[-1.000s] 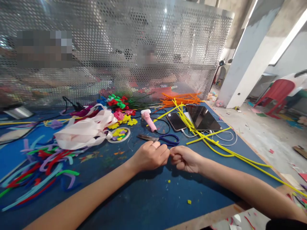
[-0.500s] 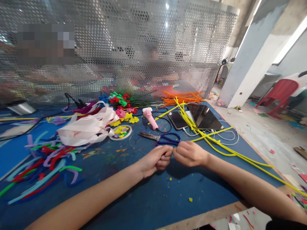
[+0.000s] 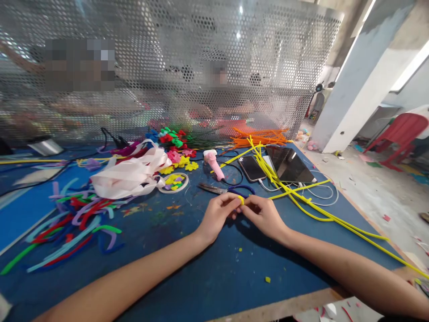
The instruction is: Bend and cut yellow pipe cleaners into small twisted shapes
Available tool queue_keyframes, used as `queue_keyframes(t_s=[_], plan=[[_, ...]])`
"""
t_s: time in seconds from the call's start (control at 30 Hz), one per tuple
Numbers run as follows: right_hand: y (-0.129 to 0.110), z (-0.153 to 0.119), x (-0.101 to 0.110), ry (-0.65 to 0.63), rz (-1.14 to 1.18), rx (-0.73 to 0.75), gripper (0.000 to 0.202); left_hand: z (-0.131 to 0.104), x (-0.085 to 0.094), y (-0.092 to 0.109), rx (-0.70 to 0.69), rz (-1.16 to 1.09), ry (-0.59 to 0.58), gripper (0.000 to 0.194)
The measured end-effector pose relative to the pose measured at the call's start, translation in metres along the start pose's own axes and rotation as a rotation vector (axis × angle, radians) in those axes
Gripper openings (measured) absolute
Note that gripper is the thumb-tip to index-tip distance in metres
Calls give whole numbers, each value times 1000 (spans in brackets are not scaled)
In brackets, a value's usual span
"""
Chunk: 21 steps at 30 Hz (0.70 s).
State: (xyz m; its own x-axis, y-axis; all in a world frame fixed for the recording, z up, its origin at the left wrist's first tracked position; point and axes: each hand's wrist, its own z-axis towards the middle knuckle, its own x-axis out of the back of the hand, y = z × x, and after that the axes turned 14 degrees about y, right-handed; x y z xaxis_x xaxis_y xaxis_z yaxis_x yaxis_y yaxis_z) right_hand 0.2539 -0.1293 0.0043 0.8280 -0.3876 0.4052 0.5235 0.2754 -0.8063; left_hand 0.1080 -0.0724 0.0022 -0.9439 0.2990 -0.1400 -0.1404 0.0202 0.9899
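A small yellow piece (image 3: 240, 200), curved like a loop, is pinched between the fingertips of my left hand (image 3: 217, 214) and my right hand (image 3: 264, 214). Both hands meet above the blue table, with the fingertips close together. Just behind them lie scissors (image 3: 211, 188) with dark blue handles, partly covered by my fingers. Long yellow stems (image 3: 268, 172) cross to the right of my hands. A pink tool (image 3: 214, 166) with a black cord rests beyond the scissors.
Pale pink ribbon (image 3: 129, 176), a roll with small pieces (image 3: 173, 182) and coloured strips (image 3: 77, 228) are at the left. Yellow flowers (image 3: 191, 166), orange stems (image 3: 258, 137), a phone (image 3: 252, 168) and a tablet (image 3: 290, 164) lie farther back. A perforated metal screen (image 3: 161, 98) stands behind.
My fingers were curled into fists and have opened into a fingertip pinch, so the yellow piece now shows. The view has shifted, moving the table's things slightly right in the picture.
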Motion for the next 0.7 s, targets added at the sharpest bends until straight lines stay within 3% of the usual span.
queue_keyframes(t_s=[0.07, 0.2, 0.47, 0.7], plan=[[2, 2, 1, 22, 43, -45, 17, 3, 2, 0, -67, 97, 10, 23], [7, 5, 0, 20, 126, -80, 18, 9, 6, -3, -67, 195, 18, 29], [8, 7, 0, -88, 345, -208, 26, 7, 9, 6, -139, 341, -113, 27], [8, 10, 0, -51, 511, -314, 25, 5, 7, 3, -38, 147, -192, 22]])
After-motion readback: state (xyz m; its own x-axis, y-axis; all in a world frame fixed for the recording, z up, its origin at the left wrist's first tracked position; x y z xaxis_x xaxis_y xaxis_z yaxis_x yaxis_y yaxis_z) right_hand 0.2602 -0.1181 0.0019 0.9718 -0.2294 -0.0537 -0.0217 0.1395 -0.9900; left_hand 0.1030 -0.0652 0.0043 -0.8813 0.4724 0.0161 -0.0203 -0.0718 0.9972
